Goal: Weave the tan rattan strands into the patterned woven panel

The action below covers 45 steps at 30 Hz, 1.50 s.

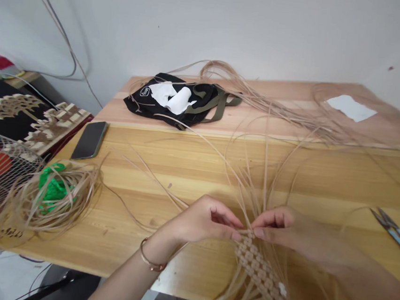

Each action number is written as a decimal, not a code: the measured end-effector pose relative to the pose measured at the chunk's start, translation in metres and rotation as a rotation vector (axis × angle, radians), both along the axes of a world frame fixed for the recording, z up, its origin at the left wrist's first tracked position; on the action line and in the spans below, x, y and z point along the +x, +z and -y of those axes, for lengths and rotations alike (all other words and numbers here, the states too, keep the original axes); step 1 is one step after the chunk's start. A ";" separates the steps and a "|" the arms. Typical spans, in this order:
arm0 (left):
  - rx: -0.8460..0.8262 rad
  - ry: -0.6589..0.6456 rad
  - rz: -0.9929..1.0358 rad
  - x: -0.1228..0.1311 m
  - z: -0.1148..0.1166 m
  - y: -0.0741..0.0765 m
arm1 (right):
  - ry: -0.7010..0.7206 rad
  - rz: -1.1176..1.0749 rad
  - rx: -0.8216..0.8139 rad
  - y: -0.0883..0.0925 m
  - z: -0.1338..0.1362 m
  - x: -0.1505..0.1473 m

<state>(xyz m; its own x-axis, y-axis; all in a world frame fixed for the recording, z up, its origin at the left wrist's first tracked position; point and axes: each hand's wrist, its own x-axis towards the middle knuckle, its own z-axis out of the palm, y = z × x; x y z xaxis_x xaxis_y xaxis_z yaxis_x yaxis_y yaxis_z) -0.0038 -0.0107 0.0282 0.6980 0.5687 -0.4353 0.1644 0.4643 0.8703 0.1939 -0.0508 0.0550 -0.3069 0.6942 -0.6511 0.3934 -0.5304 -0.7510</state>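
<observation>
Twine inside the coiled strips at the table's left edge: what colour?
The twine is bright green; the head view shows it.

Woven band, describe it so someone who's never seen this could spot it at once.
On the wooden table, near edge, the left hand and right hand pinch together. The woven band runs toward the viewer from that pinch: the only tight, checked plait among loose strips.

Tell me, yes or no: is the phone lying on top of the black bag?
No, the phone lies flat on the wooden table, apart from the black bag.
</observation>
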 end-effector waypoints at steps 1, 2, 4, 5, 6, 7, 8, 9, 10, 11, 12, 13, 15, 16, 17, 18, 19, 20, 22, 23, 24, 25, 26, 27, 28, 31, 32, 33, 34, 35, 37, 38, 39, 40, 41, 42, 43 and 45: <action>0.009 -0.007 0.006 -0.001 0.000 0.000 | 0.014 -0.012 0.006 0.000 -0.001 0.001; 0.020 -0.007 0.012 -0.001 0.000 0.000 | 0.033 -0.027 0.013 0.000 -0.001 0.001; 0.036 -0.005 0.025 0.000 0.001 -0.001 | 0.080 -0.056 0.030 0.000 -0.003 0.003; 0.036 -0.010 0.033 0.001 0.002 -0.001 | 0.111 -0.068 0.038 0.000 -0.004 0.004; 0.033 -0.016 0.041 0.002 0.002 -0.002 | 0.141 -0.072 0.044 0.000 -0.004 0.006; 0.028 -0.018 0.047 0.003 0.003 -0.003 | 0.164 -0.065 0.051 -0.001 -0.005 0.007; 0.025 -0.018 0.048 0.004 0.003 -0.003 | 0.179 -0.051 0.059 -0.001 -0.005 0.008; 0.024 -0.018 0.044 0.005 0.004 -0.004 | 0.188 -0.035 0.067 -0.002 -0.005 0.009; 0.028 -0.018 0.037 0.005 0.004 -0.004 | 0.191 -0.020 0.076 -0.004 -0.005 0.011; 0.031 -0.020 0.030 0.005 0.004 -0.005 | 0.194 -0.009 0.081 -0.005 -0.004 0.012; 0.030 -0.023 0.024 0.005 0.004 -0.005 | 0.194 0.001 0.081 -0.007 -0.004 0.013; 0.025 -0.025 0.021 0.006 0.004 -0.005 | 0.196 0.017 0.079 -0.010 -0.004 0.014; 0.010 -0.027 0.025 0.006 0.005 -0.006 | 0.194 0.053 0.069 -0.014 -0.004 0.016; 0.003 -0.028 0.029 0.006 0.005 -0.006 | 0.187 0.064 0.067 -0.015 -0.004 0.016; -0.001 -0.031 0.034 0.007 0.005 -0.006 | 0.176 0.066 0.068 -0.016 -0.005 0.016; -0.001 -0.034 0.039 0.007 0.006 -0.006 | 0.162 0.059 0.071 -0.016 -0.005 0.015; -0.002 -0.037 0.044 0.008 0.006 -0.006 | 0.150 0.046 0.068 -0.015 -0.006 0.015; -0.004 -0.040 0.050 0.008 0.005 -0.006 | 0.142 0.036 0.058 -0.014 -0.006 0.014; -0.003 -0.045 0.054 0.009 0.005 -0.006 | 0.133 0.027 0.030 -0.011 -0.007 0.012; 0.002 -0.045 0.053 0.009 0.005 -0.007 | 0.127 0.021 0.019 -0.010 -0.007 0.010; 0.008 -0.045 0.050 0.009 0.005 -0.007 | 0.120 0.011 0.010 -0.008 -0.007 0.009; 0.014 -0.044 0.051 0.009 0.005 -0.007 | 0.111 -0.004 0.008 -0.007 -0.007 0.008; 0.016 -0.041 0.055 0.008 0.006 -0.008 | 0.101 -0.020 0.009 -0.007 -0.006 0.007; 0.012 -0.036 0.065 0.008 0.006 -0.008 | 0.093 -0.033 0.007 -0.006 -0.006 0.006; 0.006 -0.031 0.078 0.008 0.006 -0.009 | 0.089 -0.043 0.000 -0.006 -0.005 0.005; 0.000 -0.020 0.110 0.008 0.008 -0.010 | 0.078 -0.051 -0.020 -0.007 -0.003 0.004; 0.002 -0.021 0.113 0.008 0.008 -0.010 | 0.074 -0.051 -0.016 -0.007 -0.003 0.004; 0.005 -0.023 0.112 0.008 0.008 -0.009 | 0.070 -0.054 -0.006 -0.008 -0.002 0.004; 0.007 -0.025 0.108 0.008 0.007 -0.009 | 0.065 -0.056 0.009 -0.009 -0.001 0.004; 0.007 -0.026 0.101 0.009 0.007 -0.008 | 0.062 -0.057 0.029 -0.009 -0.001 0.004; 0.003 -0.028 0.077 0.009 0.006 -0.006 | 0.068 -0.049 0.087 -0.010 0.000 0.003; 0.002 -0.032 0.061 0.009 0.005 -0.005 | 0.074 -0.027 0.123 -0.010 0.001 0.002; -0.002 -0.036 0.044 0.010 0.005 -0.004 | 0.083 0.012 0.168 -0.009 0.001 0.001; -0.006 -0.041 0.029 0.010 0.005 -0.003 | 0.097 0.071 0.219 -0.007 0.002 -0.001; -0.007 -0.044 0.017 0.010 0.005 -0.003 | 0.115 0.146 0.269 -0.005 0.002 -0.002; -0.007 -0.046 0.010 0.011 0.005 -0.003 | 0.138 0.233 0.321 -0.001 0.003 -0.004; -0.008 -0.047 0.008 0.011 0.005 -0.004 | 0.168 0.322 0.372 0.002 0.004 -0.006; -0.012 -0.041 0.012 0.012 0.005 -0.006 | 0.238 0.490 0.459 0.009 0.005 -0.010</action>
<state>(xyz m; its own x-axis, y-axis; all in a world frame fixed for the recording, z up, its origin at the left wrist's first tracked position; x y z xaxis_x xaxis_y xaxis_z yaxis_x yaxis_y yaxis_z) 0.0081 -0.0155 0.0224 0.7258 0.5344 -0.4331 0.1730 0.4677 0.8668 0.1834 -0.0556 0.0637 -0.2314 0.8816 -0.4113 0.8086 -0.0607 -0.5852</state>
